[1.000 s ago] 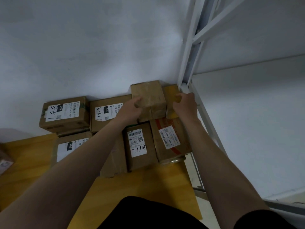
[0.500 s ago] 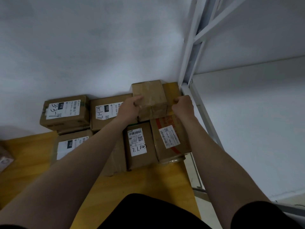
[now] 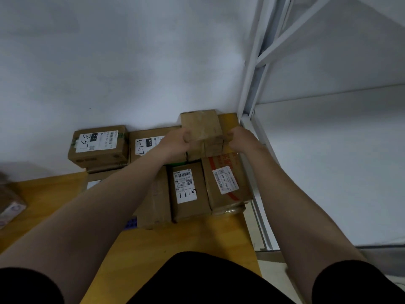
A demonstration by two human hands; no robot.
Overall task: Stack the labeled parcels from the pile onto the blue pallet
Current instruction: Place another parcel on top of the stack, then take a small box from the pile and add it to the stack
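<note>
A plain brown cardboard box sits at the back, against the wall, on top of other parcels. My left hand grips its left front corner and my right hand holds its right front edge. In front of it lie a parcel marked 7.1.110 and a parcel with red tape. To the left stand parcels marked 4-1-17 and 3-3-1. A small bit of the blue pallet shows under my left forearm.
A white metal shelf frame stands close on the right, its post touching the stack's corner. The white wall is right behind the parcels. A wooden floor lies in front. Another wrapped parcel sits at the far left edge.
My right hand has come off the box behind and closed on the plain box's right front edge. My left hand has slid a little along the left corner. The box has barely moved.
</note>
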